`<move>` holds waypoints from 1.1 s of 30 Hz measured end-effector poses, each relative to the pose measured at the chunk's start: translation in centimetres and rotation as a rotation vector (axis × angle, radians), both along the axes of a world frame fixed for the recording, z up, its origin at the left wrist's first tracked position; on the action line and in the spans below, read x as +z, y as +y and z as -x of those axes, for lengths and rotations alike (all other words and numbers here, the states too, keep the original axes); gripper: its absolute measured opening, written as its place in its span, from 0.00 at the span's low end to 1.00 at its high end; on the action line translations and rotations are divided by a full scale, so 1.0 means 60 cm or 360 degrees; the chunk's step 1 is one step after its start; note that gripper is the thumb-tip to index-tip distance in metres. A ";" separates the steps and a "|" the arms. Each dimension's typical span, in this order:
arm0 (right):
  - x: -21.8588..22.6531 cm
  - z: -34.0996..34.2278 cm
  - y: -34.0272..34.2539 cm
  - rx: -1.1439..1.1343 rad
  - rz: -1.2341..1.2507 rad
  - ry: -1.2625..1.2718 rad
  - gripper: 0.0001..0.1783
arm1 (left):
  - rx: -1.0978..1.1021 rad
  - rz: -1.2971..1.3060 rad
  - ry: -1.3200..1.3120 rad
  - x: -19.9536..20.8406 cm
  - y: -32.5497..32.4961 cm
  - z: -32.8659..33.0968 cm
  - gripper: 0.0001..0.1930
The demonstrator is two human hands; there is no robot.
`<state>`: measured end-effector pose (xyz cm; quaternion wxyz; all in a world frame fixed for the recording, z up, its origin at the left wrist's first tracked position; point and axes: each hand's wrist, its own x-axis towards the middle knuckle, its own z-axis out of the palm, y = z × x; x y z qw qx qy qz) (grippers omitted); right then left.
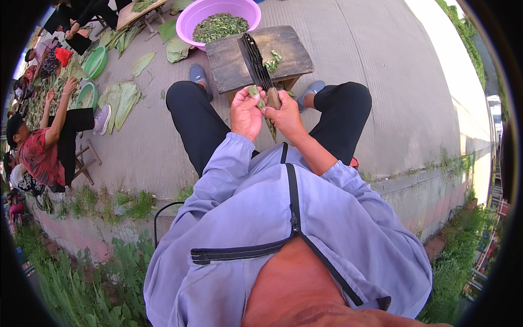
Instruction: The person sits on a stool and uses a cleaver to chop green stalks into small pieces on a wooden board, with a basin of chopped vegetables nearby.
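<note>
My left hand is closed around a short piece of pale green stalk or rolled leaf, its end up between thumb and fingers. My right hand grips the wooden handle of a knife with a long, dark, broad blade. The blade points away from me over a worn wooden stool. My right thumb is close to the green piece, and a narrow greenish end hangs below my hands. A few cut green pieces lie on the stool, right of the blade.
Beyond the stool stands a purple basin of chopped greens. Large leaves lie on the concrete to the left. Green basins stand near a seated person in red; other people sit farther off. A low wall runs behind me.
</note>
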<state>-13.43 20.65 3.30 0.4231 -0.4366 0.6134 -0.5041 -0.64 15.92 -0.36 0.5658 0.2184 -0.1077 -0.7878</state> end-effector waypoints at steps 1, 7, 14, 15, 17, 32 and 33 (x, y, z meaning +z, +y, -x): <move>0.006 -0.001 0.000 0.0024 -0.0010 -0.0002 0.18 | 0.0003 0.0023 -0.0007 0.004 0.002 -0.003 0.18; 0.020 -0.008 0.015 0.0035 0.0047 0.0090 0.18 | -0.0067 0.0112 0.0004 0.028 0.017 -0.017 0.19; 0.025 -0.001 0.012 0.0028 0.0128 -0.0090 0.18 | -0.0151 0.0164 0.0050 0.020 0.011 -0.016 0.19; 0.021 0.002 0.008 0.0052 0.0092 -0.0072 0.19 | -0.0142 0.0176 0.0045 0.016 0.007 -0.014 0.19; 0.011 0.010 0.000 0.0072 -0.0006 -0.0051 0.18 | -0.0120 0.0172 0.0004 0.009 0.002 -0.009 0.18; -0.075 0.079 -0.039 -0.0111 -0.0166 -0.0143 0.20 | -0.0294 0.0132 -0.0318 -0.043 -0.045 0.068 0.13; -0.078 0.084 -0.040 -0.0127 -0.0170 -0.0136 0.20 | -0.0309 0.0129 -0.0310 -0.041 -0.045 0.074 0.13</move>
